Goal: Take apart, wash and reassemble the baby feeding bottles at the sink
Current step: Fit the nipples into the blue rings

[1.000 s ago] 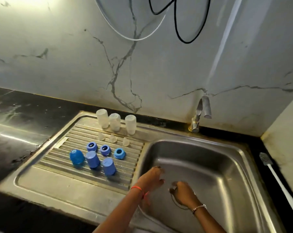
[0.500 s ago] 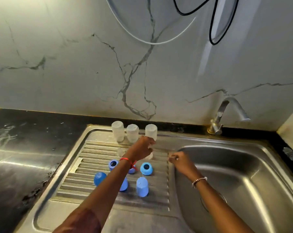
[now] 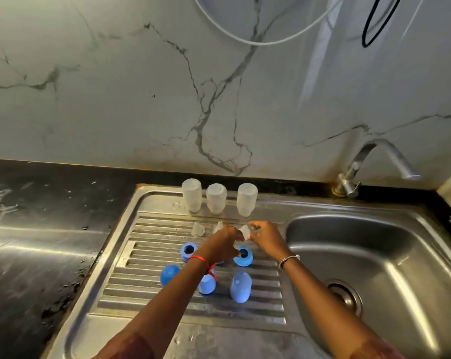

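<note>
Silicone teat (image 3: 244, 231) before rightmost inverted bottle (image 3: 246, 199): soft, light, probably slippery. Our right hand (image 3: 266, 239) pinches it; left hand (image 3: 219, 244) curls alongside, hold unclear. We judge the thick base the best place to grip.

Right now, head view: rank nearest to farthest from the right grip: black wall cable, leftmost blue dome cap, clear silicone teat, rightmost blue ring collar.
From the right grip:
1. clear silicone teat, at its fingertips.
2. rightmost blue ring collar, just below, on the ribbed drainer.
3. leftmost blue dome cap, far left of it.
4. black wall cable, high up, top right.
</note>
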